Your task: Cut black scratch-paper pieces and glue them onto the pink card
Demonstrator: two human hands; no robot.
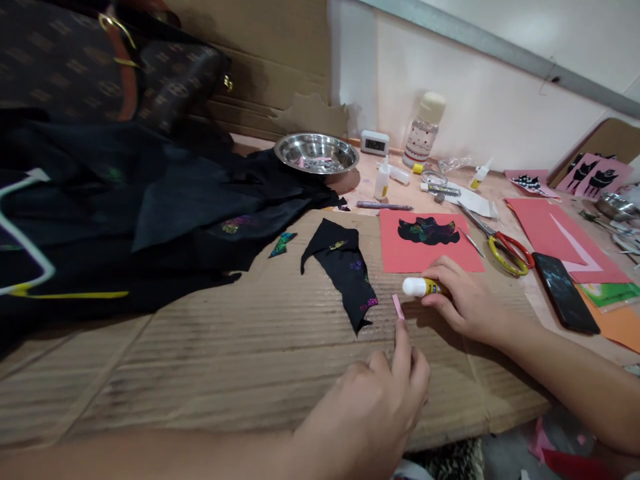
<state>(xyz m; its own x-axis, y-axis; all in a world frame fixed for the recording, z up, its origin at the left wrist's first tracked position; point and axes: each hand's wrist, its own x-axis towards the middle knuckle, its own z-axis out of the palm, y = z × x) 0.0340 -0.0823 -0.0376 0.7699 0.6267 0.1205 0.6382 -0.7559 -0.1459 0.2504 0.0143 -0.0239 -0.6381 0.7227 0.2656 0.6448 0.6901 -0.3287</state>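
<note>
A narrow pink paper strip (397,305) lies on the cardboard, its near end pinned under the outstretched index finger of my left hand (370,400); the other fingers are curled. Just to the right, my right hand (463,297) is closed around a glue stick (423,287), whose white end points left and hovers near the strip. Left of the strip lies a black fabric scrap (343,257) with glittery patches. Behind my right hand is a red paper sheet (430,260) bearing a scalloped black glitter shape (429,231).
Black fabric (165,220) and a white hanger (30,233) cover the left. A steel bowl (317,152), a glue bottle (382,181) and a jar (423,133) stand at the back. Scissors (505,250) and a phone (565,293) lie right. The cardboard's front edge is near me.
</note>
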